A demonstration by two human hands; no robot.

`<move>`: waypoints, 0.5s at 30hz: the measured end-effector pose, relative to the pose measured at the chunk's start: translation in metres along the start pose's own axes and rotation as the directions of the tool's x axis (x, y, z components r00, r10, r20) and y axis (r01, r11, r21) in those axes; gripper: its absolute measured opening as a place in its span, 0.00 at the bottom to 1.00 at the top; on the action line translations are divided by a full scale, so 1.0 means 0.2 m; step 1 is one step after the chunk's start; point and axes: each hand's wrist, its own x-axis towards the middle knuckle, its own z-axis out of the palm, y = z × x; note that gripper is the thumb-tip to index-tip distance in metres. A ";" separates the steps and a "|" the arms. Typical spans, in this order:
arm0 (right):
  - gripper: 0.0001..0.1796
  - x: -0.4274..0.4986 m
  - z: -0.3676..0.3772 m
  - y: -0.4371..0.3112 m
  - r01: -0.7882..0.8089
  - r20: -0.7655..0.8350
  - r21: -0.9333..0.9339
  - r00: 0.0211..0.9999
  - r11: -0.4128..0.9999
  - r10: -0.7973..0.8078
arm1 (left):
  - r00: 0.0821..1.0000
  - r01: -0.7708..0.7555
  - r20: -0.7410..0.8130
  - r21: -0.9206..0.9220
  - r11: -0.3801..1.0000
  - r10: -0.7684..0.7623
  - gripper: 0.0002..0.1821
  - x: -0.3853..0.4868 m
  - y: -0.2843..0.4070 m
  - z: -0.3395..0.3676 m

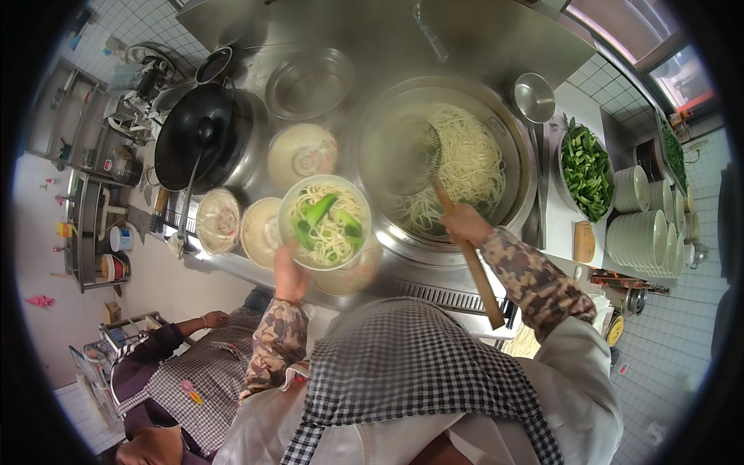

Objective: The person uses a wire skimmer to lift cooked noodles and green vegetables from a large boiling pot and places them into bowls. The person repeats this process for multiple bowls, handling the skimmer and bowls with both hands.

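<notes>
My left hand (290, 276) grips the near left rim of a pale bowl (283, 224) filled with noodles and green leafy vegetables (319, 210). My right hand (469, 225) is closed around the wooden handle (483, 290) of a wire-mesh strainer (421, 160). The strainer's head rests in a large round steel pot (526, 192), against a mass of white noodles (471, 157). Steam blurs the left part of the pot. Beneath and beside the held bowl are several other bowls, among them one at the left (217, 221) and one behind (302, 154).
A black wok (180, 145) with a long-handled ladle (195, 174) stands left. A steel basin (309, 81) lies behind the bowls. To the right are a steel dipper (533, 97), cut greens (586, 171) and stacked dishes (636, 244). Another person (197, 372) in a checked apron stands close at left.
</notes>
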 end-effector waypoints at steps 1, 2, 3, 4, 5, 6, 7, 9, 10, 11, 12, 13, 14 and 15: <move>0.15 0.10 0.08 0.00 -0.012 0.007 0.010 1.000 1.000 0.012 | 1.000 0.006 0.001 0.011 1.000 -0.006 0.30 0.01 0.01 0.01; 0.15 0.18 0.13 0.00 -0.033 0.022 0.015 0.999 0.999 0.033 | 1.000 0.010 0.001 0.020 1.000 -0.010 0.30 0.03 0.01 0.02; 0.15 0.23 0.14 0.00 -0.006 0.006 0.033 1.000 0.999 0.006 | 1.000 0.016 -0.001 0.029 0.999 -0.016 0.30 0.04 0.01 0.02; 0.15 0.24 0.14 0.00 0.008 -0.004 0.052 1.000 0.999 -0.007 | 0.999 0.031 -0.028 -0.049 0.998 -0.032 0.25 0.05 0.01 0.03; 0.15 0.23 0.12 0.00 0.037 -0.003 0.079 0.999 0.996 -0.037 | 0.999 0.032 -0.020 -0.055 0.998 -0.034 0.25 0.05 0.01 0.03; 0.14 0.18 0.07 0.01 0.078 0.029 0.111 0.996 0.991 -0.082 | 1.000 0.029 -0.009 -0.072 0.997 -0.030 0.25 0.06 0.01 0.04; 0.13 0.09 -0.01 0.02 0.031 0.107 0.250 0.992 0.968 -0.060 | 0.999 0.021 0.049 -0.096 0.995 -0.016 0.25 0.08 0.01 0.04; 0.12 -0.11 -0.14 0.09 -0.082 0.188 0.400 0.982 0.913 0.006 | 0.999 0.034 -0.018 -0.056 0.998 -0.035 0.25 0.08 0.02 0.04; 0.12 -0.15 -0.15 0.10 -0.107 0.188 0.428 0.982 0.897 0.028 | 0.999 0.023 -0.022 -0.048 0.999 -0.024 0.25 0.09 0.02 0.04; 0.12 -0.17 -0.16 0.11 -0.169 0.149 0.423 0.982 0.890 0.116 | 1.000 0.022 -0.009 -0.056 0.998 -0.022 0.25 0.10 0.02 0.04; 0.12 -0.14 -0.13 0.11 -0.102 0.178 0.412 0.984 0.905 0.030 | 1.000 0.026 -0.002 -0.065 0.998 -0.026 0.25 0.10 0.02 0.03; 0.12 -0.10 -0.09 0.11 -0.091 0.166 0.384 0.986 0.919 0.029 | 0.998 0.055 -0.029 -0.070 0.996 -0.057 0.25 0.09 0.02 0.04; 0.11 -0.05 -0.05 0.11 -0.042 0.211 0.371 0.977 0.928 -0.040 | 0.992 0.085 -0.084 -0.082 0.993 -0.092 0.26 0.09 0.02 0.03; 0.11 0.00 -0.03 0.10 -0.104 0.174 0.461 0.984 0.881 0.025 | 0.999 0.037 -0.023 -0.039 0.999 -0.037 0.27 0.08 0.02 0.03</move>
